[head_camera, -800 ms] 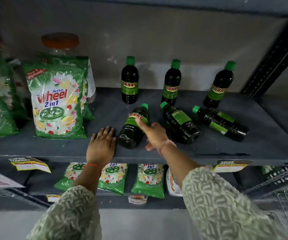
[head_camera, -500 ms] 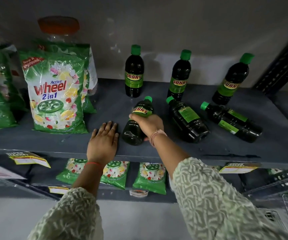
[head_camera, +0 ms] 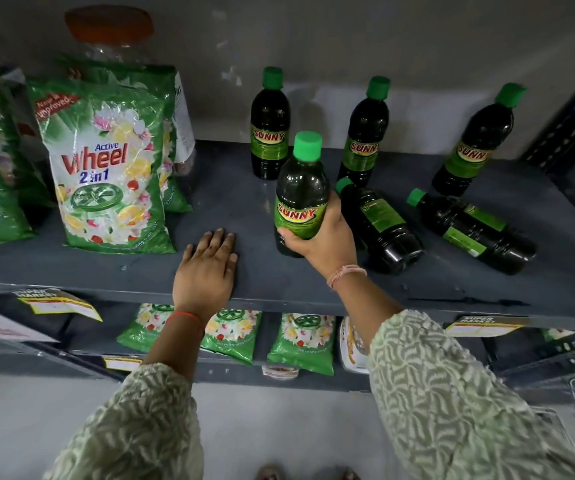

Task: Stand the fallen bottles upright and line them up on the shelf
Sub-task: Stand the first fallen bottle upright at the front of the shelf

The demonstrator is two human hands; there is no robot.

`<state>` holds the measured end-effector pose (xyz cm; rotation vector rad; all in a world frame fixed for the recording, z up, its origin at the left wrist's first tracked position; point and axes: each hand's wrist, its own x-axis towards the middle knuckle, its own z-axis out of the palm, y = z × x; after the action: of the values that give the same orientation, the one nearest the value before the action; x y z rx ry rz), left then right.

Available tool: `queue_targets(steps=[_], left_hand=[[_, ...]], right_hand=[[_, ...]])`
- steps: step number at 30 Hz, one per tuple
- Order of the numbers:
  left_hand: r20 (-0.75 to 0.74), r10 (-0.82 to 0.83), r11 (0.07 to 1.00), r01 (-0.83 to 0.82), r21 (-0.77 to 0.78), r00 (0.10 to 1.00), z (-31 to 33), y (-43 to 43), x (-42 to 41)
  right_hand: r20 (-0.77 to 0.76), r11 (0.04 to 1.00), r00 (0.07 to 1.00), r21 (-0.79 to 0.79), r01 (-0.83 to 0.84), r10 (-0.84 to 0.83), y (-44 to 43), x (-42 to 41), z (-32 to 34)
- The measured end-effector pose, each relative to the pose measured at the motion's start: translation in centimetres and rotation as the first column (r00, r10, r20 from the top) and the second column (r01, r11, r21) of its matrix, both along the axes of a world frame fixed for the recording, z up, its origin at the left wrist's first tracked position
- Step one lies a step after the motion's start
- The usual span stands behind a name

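Your right hand (head_camera: 320, 242) is wrapped around the lower body of one dark Sunny bottle (head_camera: 300, 195), thumb across the label front, fingers behind; the held bottle is upright, green cap up, its base at or just above the grey shelf (head_camera: 230, 202), contact not resolvable. Taking that held bottle as landmark: directly to its right two fallen bottles lie on their sides, the nearer one (head_camera: 379, 226) just beside your knuckles, cap pointing toward the back wall, the farther one (head_camera: 473, 230) beyond it, apart from the first. Behind the held bottle three bottles stand upright near the wall: one (head_camera: 269, 126) just behind and left, one (head_camera: 365, 133) behind and right, one (head_camera: 476, 143) far right. Your left hand (head_camera: 206, 271) lies flat, palm down, fingers together, on the shelf's front edge left of the held bottle, gripping nothing. Further left stands a Wheel detergent bag (head_camera: 106, 168).
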<state>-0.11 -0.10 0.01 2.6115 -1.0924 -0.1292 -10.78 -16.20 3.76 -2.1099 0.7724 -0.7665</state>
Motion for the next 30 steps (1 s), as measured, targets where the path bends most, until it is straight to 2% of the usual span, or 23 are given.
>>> queue_targets(steps=[6,10,13,18,22,27,30], left_hand=[[-0.119,0.046,0.998,-0.051,-0.039,0.992,0.9,-1.6,-0.1],[-0.098,0.048,0.997,-0.054,-0.061,0.994,0.6,-1.8,-0.5],[-0.092,0.051,0.997,-0.057,-0.06,0.994,0.6,-1.7,-0.5],[-0.09,0.062,0.996,-0.067,-0.061,0.994,0.7,-1.7,-0.6],[-0.088,0.064,0.995,-0.071,-0.072,0.994,0.8,-1.8,-0.6],[-0.092,0.07,0.995,-0.077,-0.067,0.993,0.7,-1.7,-0.6],[-0.094,0.073,0.995,-0.079,-0.066,0.993,0.8,-1.8,-0.6]], right_hand=[[0.044,0.978,0.998,0.205,-0.047,0.039,0.1,-0.8,-1.4],[0.001,0.99,0.992,0.075,0.123,-0.124,1.4,0.0,-1.7],[0.02,0.99,0.991,0.047,0.13,-0.131,1.5,0.6,-1.9],[0.087,0.972,0.995,0.232,0.033,-0.054,0.7,0.2,-2.3],[0.056,0.985,0.99,0.122,0.125,-0.133,0.8,0.5,-2.3],[0.086,0.943,0.996,0.333,0.003,-0.033,-0.4,-0.8,-1.7],[0.097,0.961,0.995,0.276,-0.012,-0.015,-0.5,-0.7,-2.2]])
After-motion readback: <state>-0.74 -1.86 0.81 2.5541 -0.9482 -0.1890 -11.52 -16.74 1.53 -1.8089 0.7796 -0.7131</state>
